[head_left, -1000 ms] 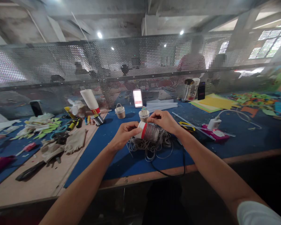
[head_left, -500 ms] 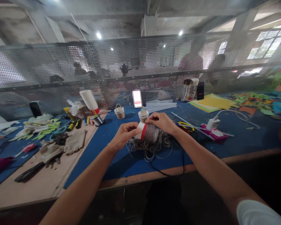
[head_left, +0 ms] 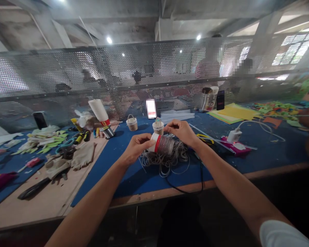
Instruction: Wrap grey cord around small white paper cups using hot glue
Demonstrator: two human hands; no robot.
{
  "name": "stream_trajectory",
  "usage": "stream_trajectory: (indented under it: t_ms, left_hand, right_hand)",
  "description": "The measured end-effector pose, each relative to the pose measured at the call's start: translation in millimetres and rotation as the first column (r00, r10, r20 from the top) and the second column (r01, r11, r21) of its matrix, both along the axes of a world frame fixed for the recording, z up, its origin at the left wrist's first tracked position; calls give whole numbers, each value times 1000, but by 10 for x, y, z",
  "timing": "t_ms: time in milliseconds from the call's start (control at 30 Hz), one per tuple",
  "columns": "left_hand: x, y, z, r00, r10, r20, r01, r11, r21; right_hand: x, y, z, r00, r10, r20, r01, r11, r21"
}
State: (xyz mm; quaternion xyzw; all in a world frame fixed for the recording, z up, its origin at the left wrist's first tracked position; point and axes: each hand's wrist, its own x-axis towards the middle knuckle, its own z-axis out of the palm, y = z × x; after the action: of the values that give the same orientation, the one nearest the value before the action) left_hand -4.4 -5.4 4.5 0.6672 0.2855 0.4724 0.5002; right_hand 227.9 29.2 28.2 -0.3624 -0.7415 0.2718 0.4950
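Observation:
A white paper cup with a red band lies tipped sideways, grey cord wound around its other half. My left hand grips the cup's white end between thumb and fingers. Just above the wound part, my right hand is pinched closed; whatever thin thing is in its fingertips is too small to make out. Beneath the cup spreads a loose tangle of grey cord. Behind it stands a small cord-wrapped basket with a handle, and a similar basket is to its left.
Stacked paper cups lean at left, near gloves, pliers and paper scraps. On the right are a purple glue gun, a white charger and yellow paper sheets. A perforated metal screen runs behind.
My right hand has shifted slightly up and right, off the cup's wound side. My left hand and the cup stay almost in place.

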Motion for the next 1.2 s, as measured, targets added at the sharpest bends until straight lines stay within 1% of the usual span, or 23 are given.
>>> stream_trajectory:
  t_ms: [100, 267, 367, 467, 533, 600, 667, 733, 867, 967, 1033, 1133, 1200]
  left_hand:
    - [7, 2, -6, 1000, 13, 1, -13, 1000, -8]
    - [18, 10, -18, 999, 0, 32, 1, 1000, -11]
    - [20, 11, -23, 999, 7, 45, -5, 1000, -30]
    - [24, 5, -13, 998, 42, 42, -40, 998, -58]
    - [32, -2, 7, 996, 80, 47, -77, 995, -60]
    - [43, -9, 34, 990, 129, 61, -127, 991, -46]
    - [53, -9, 59, 981, 175, 90, -172, 985, -30]
    - [61, -3, 73, 972, 197, 128, -195, 980, -29]
    - [65, 27, 64, 961, 193, 196, -181, 980, -81]
    - [65, 44, 49, 958, 184, 219, -161, 980, -118]
    - [69, 48, 45, 958, 169, 230, -139, 980, -140]
    - [77, 52, 43, 957, 139, 255, -95, 980, -176]
    - [79, 59, 41, 953, 132, 274, -79, 977, -198]
  right_hand:
    - [11, 8, -8, 1000, -24, 2, 24, 1000, 15]
    - [10, 16, -26, 1000, 12, 5, -12, 1000, 11]
    - [-11, 23, -52, 999, 23, 48, -24, 1000, 7]
    - [-24, 61, -98, 993, 28, 116, -31, 999, 23]
    - [-8, 97, -119, 992, -19, 127, 8, 996, 90]
    - [29, 117, -118, 989, -115, 97, 97, 980, 174]
    - [69, 97, -94, 978, -200, 58, 185, 962, 203]
    - [87, 31, -66, 976, -206, 70, 193, 969, 157]
    - [37, -139, -61, 986, -76, 149, 71, 997, 42]
    - [-18, -177, -108, 996, -30, 85, 34, 999, -39]
    - [-37, -157, -145, 999, -11, 45, 14, 998, -68]
    - [-39, -117, -183, 1000, -20, 18, 21, 997, -74]
    - [-33, -107, -191, 1000, -3, -12, 2, 998, -69]
